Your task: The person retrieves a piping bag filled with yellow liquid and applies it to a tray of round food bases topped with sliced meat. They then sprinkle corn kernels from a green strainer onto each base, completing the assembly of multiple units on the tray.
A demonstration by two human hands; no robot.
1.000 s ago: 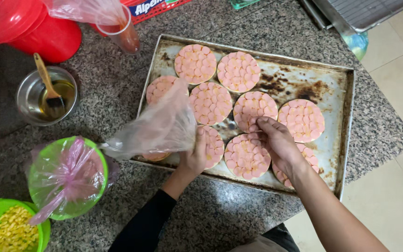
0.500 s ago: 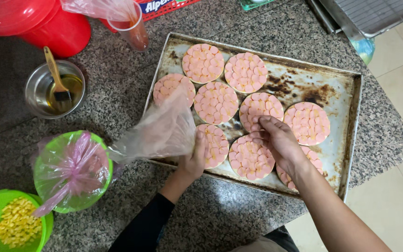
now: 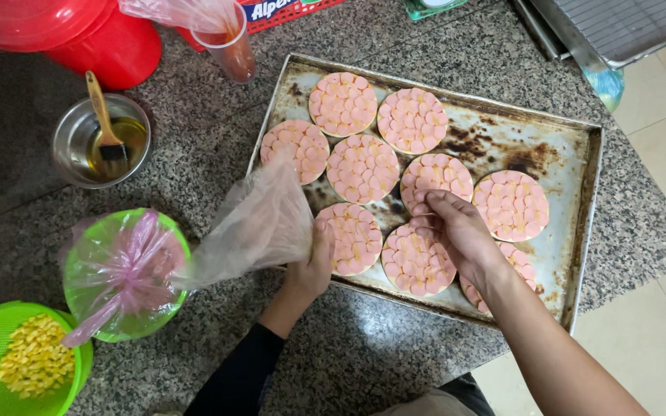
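Both hands work over a worn baking tray [image 3: 580, 231] on a speckled granite tabletop [image 3: 364, 362]. Her or his right hand [image 3: 456, 235], fingers curled and pinched downward, presses on sausage slices where two of the topped rounds [image 3: 418, 258] meet. The left hand [image 3: 311, 262], closed around a crumpled clear plastic bag [image 3: 252, 223], rests at the tray's near edge beside another round [image 3: 352, 239].

Nine rounds fill the tray's left and middle, each covered with pink slices, so the step in hand looks like tidying the topping. Any further move calls for a light touch, since slices sit loose and the rounds nearly touch.

Bare scorched metal lies open at the tray's right end. To the left stand a green bowl covered in pink plastic [image 3: 125, 273], a green basket of corn [image 3: 28, 362], a steel bowl of oil with a brush [image 3: 102, 142] and a red bucket [image 3: 79, 31].
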